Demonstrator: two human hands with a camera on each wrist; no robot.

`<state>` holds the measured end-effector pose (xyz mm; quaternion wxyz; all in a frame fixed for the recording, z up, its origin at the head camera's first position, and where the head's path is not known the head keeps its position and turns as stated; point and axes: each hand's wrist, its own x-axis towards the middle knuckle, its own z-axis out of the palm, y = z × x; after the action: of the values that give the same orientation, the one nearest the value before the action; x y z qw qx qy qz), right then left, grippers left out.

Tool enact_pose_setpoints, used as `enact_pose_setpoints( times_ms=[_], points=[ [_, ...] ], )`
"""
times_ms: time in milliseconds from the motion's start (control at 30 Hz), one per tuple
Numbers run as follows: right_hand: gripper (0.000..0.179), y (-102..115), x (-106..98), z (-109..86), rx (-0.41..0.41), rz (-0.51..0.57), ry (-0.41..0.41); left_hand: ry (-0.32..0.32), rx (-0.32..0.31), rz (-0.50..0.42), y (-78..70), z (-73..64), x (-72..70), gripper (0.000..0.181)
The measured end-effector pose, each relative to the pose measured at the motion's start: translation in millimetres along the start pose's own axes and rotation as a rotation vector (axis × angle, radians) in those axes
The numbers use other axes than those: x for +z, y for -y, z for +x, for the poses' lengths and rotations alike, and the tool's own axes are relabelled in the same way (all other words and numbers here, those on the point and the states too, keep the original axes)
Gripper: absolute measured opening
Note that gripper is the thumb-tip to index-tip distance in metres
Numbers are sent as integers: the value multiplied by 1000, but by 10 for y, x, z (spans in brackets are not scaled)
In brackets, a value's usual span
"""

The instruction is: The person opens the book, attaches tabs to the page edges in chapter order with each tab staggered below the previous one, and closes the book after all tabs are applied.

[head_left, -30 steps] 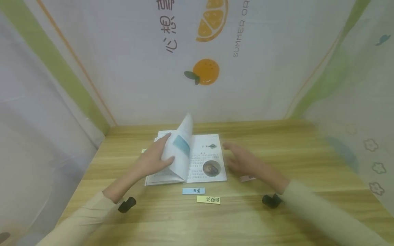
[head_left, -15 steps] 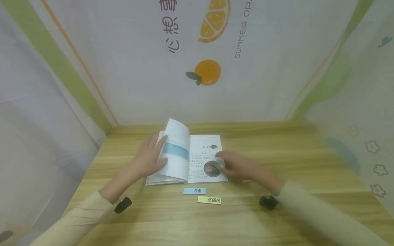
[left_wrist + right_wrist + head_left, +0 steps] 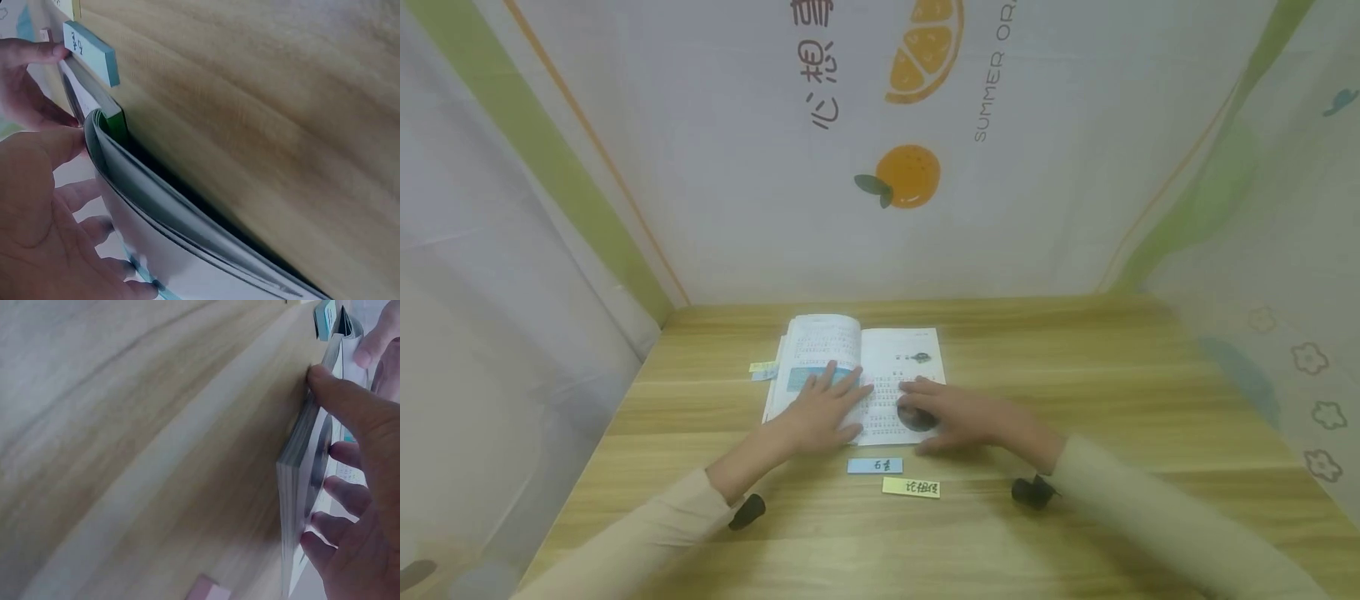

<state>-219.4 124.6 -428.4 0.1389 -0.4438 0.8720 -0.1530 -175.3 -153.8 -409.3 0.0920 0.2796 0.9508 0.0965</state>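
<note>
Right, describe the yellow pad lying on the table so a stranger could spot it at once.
On the wooden table, find the open book. Toward the person lies a blue pad, then the yellow pad, slightly farther right. Unlike the blue one, it is yellow; unlike the yellow tab jutting from the book, it lies apart.

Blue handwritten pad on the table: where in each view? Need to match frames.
Head: blue pad, lower centre, below the open book.
Left wrist: blue pad, upper left.
Right wrist: blue pad, top right.
Shared landmark: the open book, near the pad in all three.
</note>
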Motion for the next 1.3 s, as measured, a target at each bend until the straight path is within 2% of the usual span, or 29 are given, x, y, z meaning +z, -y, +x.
enact_pose_setpoints(
  times_ms=[167, 433, 533, 667, 833, 900, 1067, 1233, 1300],
  points=[
    [63, 11, 0, 14, -11, -24, 11, 16, -21, 10, -44, 17, 36, 59],
    [63, -45, 15, -38, -41, -91, 0, 17, -52, -8, -16, 28, 37, 64],
    [64, -47, 8, -53, -49, -93, 1, 22, -69, -2, 20, 120, 33, 67],
    [64, -41, 1, -59, -56, -91, 4, 33, -104, -11, 87, 348, 34, 71],
    [63, -41, -12, -55, -54, -63, 13, 47, -200, -36, 164, 632, -27, 73],
    [63, -45, -18, -55, -50, -51, 20, 75, -237, -41, 190, 705, -59, 74],
    [64, -56, -27, -55, -37, -43, 33, 137, -284, -97, 251, 806, -130, 75],
    [66, -50, -44, -54, -19, -28, 45, 167, -307, -104, 287, 869, -161, 73],
    [66, -38, -56, -59, -16, -23, 47, 180, -298, -92, 307, 890, -140, 73]
  ],
)
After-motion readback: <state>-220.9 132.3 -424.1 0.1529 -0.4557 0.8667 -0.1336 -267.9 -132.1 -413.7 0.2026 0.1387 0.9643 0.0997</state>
